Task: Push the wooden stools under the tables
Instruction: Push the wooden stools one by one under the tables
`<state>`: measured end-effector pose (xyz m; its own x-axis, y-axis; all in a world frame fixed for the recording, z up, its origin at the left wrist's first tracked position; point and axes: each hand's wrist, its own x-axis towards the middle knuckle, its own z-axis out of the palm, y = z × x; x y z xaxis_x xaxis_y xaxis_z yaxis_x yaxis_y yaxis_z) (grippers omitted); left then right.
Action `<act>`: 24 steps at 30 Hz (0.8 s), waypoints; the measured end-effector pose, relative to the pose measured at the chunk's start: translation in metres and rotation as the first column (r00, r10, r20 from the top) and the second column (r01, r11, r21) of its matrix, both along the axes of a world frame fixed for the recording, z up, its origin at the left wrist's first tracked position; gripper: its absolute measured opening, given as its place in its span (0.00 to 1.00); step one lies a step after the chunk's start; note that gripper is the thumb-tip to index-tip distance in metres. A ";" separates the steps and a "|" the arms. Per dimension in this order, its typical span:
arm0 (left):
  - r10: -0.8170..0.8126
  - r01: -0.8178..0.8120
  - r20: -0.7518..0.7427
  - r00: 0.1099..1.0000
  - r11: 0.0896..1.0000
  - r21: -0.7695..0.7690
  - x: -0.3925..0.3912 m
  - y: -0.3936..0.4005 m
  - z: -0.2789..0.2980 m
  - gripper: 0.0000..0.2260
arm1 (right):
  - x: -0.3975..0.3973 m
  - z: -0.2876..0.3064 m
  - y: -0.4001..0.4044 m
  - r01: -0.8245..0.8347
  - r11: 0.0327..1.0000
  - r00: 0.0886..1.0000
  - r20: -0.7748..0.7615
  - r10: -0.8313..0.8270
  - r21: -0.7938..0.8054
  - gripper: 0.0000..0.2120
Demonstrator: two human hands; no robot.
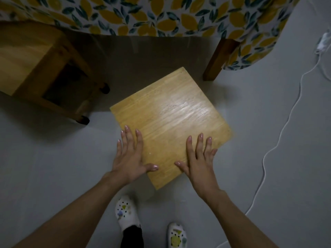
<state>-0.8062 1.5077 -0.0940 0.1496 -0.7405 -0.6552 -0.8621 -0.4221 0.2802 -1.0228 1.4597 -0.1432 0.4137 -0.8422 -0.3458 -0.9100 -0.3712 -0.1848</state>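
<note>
A square wooden stool stands on the grey floor, turned at an angle, its far corner just inside the table's shadow. My left hand lies flat over the stool's near left edge, fingers spread. My right hand rests flat on the seat near the right corner, fingers spread. Neither hand grips anything. A second wooden stool stands at the left, partly under the table. The table spans the top, draped in a lemon-print cloth.
A dark wooden table leg stands right of the stool's far corner. A white cable runs down the floor on the right from a plug near the cloth. My two white patterned shoes are below the stool.
</note>
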 end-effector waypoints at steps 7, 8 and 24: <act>0.064 -0.065 -0.021 0.998 0.997 -0.039 0.006 -0.062 -0.003 0.58 | 0.008 -0.004 -0.079 -0.081 0.997 0.996 0.045 0.081 -0.007 0.43; 0.075 -0.076 -0.029 0.997 0.996 -0.044 0.009 -0.075 -0.003 0.58 | 0.012 -0.004 -0.094 -0.087 0.996 0.995 0.047 0.087 -0.005 0.43; 0.018 -0.020 -0.012 1.000 0.993 -0.113 0.078 -0.284 -0.003 0.57 | 0.084 0.015 -0.306 -0.085 0.996 0.996 -0.034 0.085 0.006 0.41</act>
<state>-0.7277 1.2239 -0.0969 0.1579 -0.8072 -0.5687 -0.8510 -0.4034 0.3364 -0.9392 1.1537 -0.1281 0.4719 -0.8028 -0.3645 -0.8809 -0.4471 -0.1557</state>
